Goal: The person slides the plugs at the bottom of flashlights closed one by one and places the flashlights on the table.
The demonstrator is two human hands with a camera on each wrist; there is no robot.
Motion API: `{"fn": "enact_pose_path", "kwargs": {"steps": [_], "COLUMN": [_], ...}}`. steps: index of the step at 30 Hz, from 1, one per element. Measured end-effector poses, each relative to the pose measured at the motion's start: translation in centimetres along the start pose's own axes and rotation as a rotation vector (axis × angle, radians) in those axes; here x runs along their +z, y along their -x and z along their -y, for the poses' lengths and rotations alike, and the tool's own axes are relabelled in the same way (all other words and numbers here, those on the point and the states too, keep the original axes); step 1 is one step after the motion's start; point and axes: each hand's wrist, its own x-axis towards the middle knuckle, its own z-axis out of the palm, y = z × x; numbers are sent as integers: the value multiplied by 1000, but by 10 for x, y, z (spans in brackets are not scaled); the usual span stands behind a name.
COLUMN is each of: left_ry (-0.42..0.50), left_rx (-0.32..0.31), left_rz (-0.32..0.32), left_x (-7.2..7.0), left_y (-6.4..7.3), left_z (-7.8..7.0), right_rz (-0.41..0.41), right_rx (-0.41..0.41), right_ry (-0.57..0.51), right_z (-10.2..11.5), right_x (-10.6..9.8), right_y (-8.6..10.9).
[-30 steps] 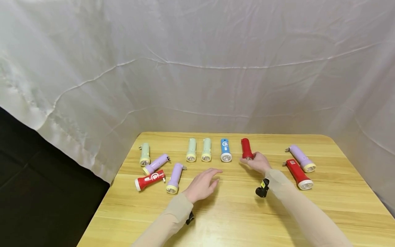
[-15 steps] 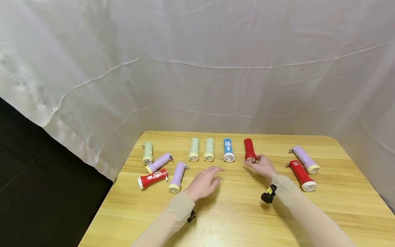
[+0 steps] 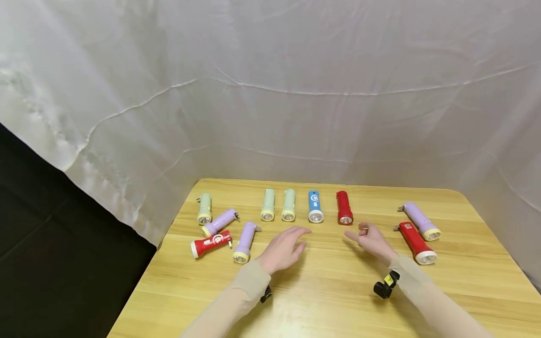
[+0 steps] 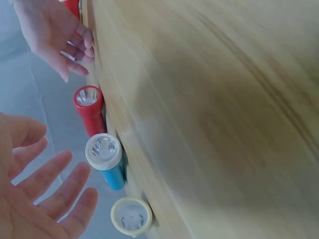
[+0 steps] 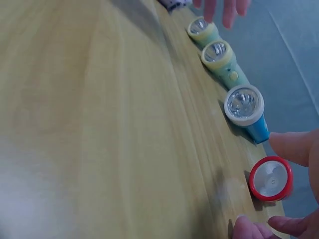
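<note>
A red flashlight [image 3: 344, 207] lies with its lamp end towards me, in a row with a blue flashlight [image 3: 314, 206] and two pale green flashlights, one here [image 3: 289, 205] and one beside it [image 3: 268, 205]. My right hand [image 3: 372, 240] hovers just in front and to the right of the red one, apart from it, fingers loosely bent and holding nothing. In the right wrist view its thumb [image 5: 291, 148] shows near the red lamp rim. My left hand [image 3: 284, 249] hangs over the table in front of the green ones, fingers relaxed, nothing in its grasp.
At left lie a green flashlight [image 3: 204, 209], two purple flashlights [image 3: 245, 241] and a red, white-rimmed flashlight [image 3: 211, 243]. A purple flashlight [image 3: 418, 220] and a red, white-rimmed one [image 3: 416, 241] lie at right. Light curtains [image 3: 296, 117] hang behind the wooden table [image 3: 321, 300].
My right hand has let go of the red flashlight's lamp end and drawn back towards me and to the right. The left hand has stayed nearly still; the head view has shifted slightly.
</note>
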Motion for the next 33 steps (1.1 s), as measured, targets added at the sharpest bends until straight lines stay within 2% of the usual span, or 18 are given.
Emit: {"fn": "enact_pose_path", "kwargs": {"steps": [6, 10, 15, 19, 21, 24, 33], "left_ry": [-31, -60, -63, -80, -90, -99, -123], "left_rx": [37, 70, 84, 91, 98, 109, 101], "left_rz": [-3, -5, 30, 48, 51, 55, 158], "left_x": [-1, 2, 6, 9, 10, 13, 21], "left_y": [-9, -15, -24, -28, -30, -32, -33], "left_z": [-9, -18, -31, -41, -44, -47, -53], "right_rz": [-27, -101, -296, -420, -452, -454, -341], "right_rx": [-75, -189, -368, -438, -452, -430, -310], "right_ry": [47, 145, 312, 393, 417, 455, 580], "right_z": [-1, 0, -3, -14, -21, -32, -52], "right_x": [-10, -23, -44, -61, -68, -77, -85], "right_y": [22, 35, 48, 51, 51, 53, 55]}}
